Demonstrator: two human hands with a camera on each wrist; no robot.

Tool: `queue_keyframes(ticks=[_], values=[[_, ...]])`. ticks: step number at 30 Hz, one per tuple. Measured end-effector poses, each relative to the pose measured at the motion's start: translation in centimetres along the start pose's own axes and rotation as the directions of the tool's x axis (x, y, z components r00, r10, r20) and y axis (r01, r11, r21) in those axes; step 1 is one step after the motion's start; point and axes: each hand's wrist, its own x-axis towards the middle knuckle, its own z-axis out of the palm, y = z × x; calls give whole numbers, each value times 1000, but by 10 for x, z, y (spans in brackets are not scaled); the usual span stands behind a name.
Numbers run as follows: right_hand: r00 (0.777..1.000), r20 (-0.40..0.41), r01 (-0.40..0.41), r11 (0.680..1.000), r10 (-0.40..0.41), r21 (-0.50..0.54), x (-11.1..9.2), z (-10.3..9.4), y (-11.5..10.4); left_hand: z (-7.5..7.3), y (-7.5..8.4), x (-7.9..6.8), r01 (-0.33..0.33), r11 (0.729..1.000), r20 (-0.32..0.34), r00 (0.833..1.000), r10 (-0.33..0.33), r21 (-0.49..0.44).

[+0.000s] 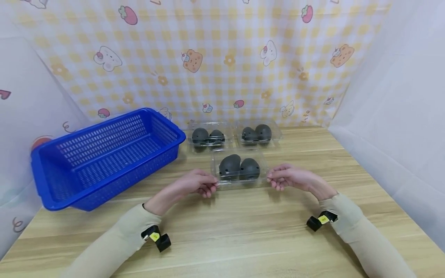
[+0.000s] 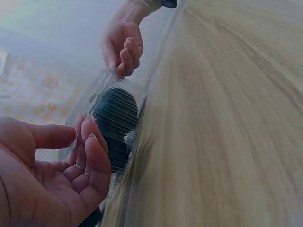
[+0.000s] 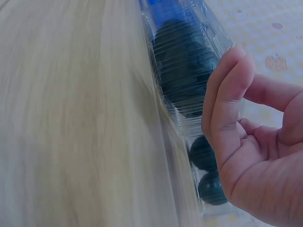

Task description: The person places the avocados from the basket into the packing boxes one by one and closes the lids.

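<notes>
A clear plastic clamshell box (image 1: pixel 229 185) stands nearest me among the boxes, with two dark, egg-shaped, avocado-like objects (image 1: pixel 250 168) inside. My left hand (image 1: pixel 199 182) pinches its left front corner between thumb and fingertips. At the opposite front corner, my right hand (image 1: pixel 290 178) pinches the rim the same way. In the left wrist view, the ribbed side of the box (image 2: pixel 124 111) shows beyond the left fingers (image 2: pixel 97 156). The right wrist view has the curled right fingers (image 3: pixel 227 101) at the box edge, partly covering it.
Two similar clear boxes, a left one (image 1: pixel 227 136) and a right one (image 1: pixel 276 134), stand behind, each holding two dark rounded objects. A blue perforated plastic basket (image 1: pixel 114 189) occupies the left of the wooden table (image 1: pixel 236 239). A checked curtain (image 1: pixel 222 85) hangs behind.
</notes>
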Motion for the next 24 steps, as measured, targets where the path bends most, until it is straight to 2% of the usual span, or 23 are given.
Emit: queue_keyframes(ticks=[9, 24], values=[[1000, -13, -13, 1000, 12, -8, -11, -18, 2, 14, 6, 15, 19, 1000, -6, 1000, -19, -11], [998, 61, 3, 999, -6, 46, -28, -45, 4, 31, 14, 40, 31, 999, 10, 999, -31, -21]])
